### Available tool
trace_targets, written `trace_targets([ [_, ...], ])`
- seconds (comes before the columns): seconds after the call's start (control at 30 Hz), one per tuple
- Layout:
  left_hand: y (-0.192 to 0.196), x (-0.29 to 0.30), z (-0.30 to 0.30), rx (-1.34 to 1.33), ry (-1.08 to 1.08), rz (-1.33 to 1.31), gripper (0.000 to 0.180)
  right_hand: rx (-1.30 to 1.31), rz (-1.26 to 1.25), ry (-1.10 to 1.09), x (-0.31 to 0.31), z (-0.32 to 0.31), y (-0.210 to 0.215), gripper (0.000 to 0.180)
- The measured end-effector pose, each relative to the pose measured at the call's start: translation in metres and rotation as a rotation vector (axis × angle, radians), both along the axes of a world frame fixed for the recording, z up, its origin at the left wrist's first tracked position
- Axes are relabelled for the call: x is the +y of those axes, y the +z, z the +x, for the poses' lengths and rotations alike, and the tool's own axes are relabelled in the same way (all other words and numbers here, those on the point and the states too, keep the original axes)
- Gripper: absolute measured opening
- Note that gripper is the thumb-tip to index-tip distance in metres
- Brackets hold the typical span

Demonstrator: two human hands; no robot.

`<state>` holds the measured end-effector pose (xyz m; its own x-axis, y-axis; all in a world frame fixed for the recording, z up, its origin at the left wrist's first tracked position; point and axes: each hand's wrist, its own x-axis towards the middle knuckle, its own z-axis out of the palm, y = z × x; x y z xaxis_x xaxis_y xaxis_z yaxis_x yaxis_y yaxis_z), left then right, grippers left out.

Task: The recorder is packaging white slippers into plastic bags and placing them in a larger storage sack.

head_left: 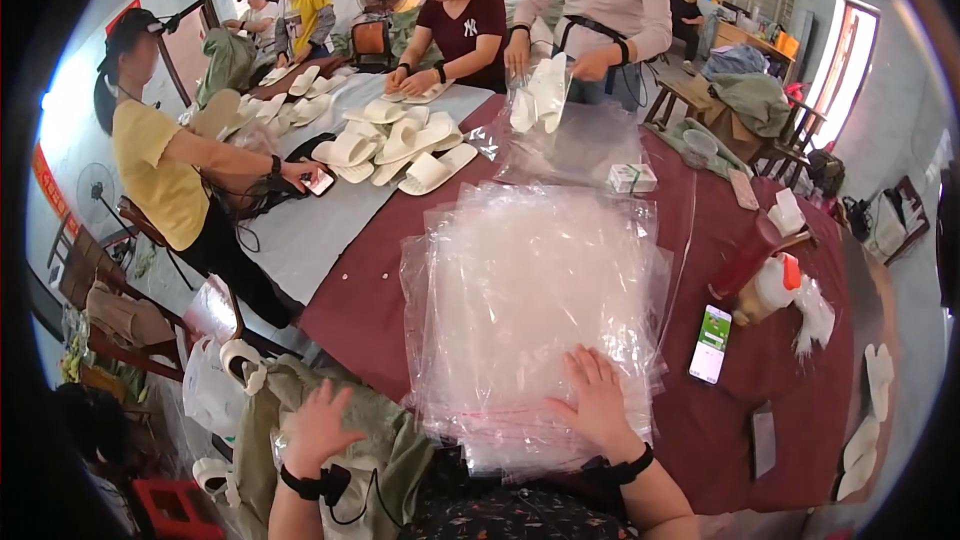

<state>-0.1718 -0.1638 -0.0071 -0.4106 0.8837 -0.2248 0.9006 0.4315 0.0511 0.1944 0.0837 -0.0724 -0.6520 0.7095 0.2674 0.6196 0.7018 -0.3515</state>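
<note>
Right now, resting flat and open on the near end of a tall stack of clear plastic bags [540,310]: the right hand [597,402], fingers spread, gripping nothing. Lying in the middle of the dark red table [790,410], straight ahead, that stack. Still thick, so by the look of it many bags not yet used.

Off to the left and lower down, the left hand [318,427], open too, palm down on a green cloth bag [390,450] with white slippers [235,360] poking out beside it. No slipper in either hand.

Farther up the table, a heap of white slippers [395,148] on a grey cloth, none of them bagged as far as can be seen. Past the stack, another person's hands [590,62] holding a pair of slippers inside a clear bag [540,95]. So, as a guess, some pairs packed, and plenty left to pack.

Near the right side, a phone [710,343] with a green screen, a red and white bottle [765,275] tipped over, and a small box [632,178].
</note>
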Motion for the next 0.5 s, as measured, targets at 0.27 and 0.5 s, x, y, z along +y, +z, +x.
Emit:
trace_targets([
  [0.27, 0.038, 0.021, 0.051, -0.393, -0.265, -0.038, 0.080, -0.005, -0.022, -0.036, 0.001, -0.005, -0.006, 0.073],
  [0.5, 0.126, 0.086, 0.076, -1.201, -0.468, -0.068, 0.073, 0.009, -0.025, -0.018, -0.002, 0.001, -0.008, 0.077],
])
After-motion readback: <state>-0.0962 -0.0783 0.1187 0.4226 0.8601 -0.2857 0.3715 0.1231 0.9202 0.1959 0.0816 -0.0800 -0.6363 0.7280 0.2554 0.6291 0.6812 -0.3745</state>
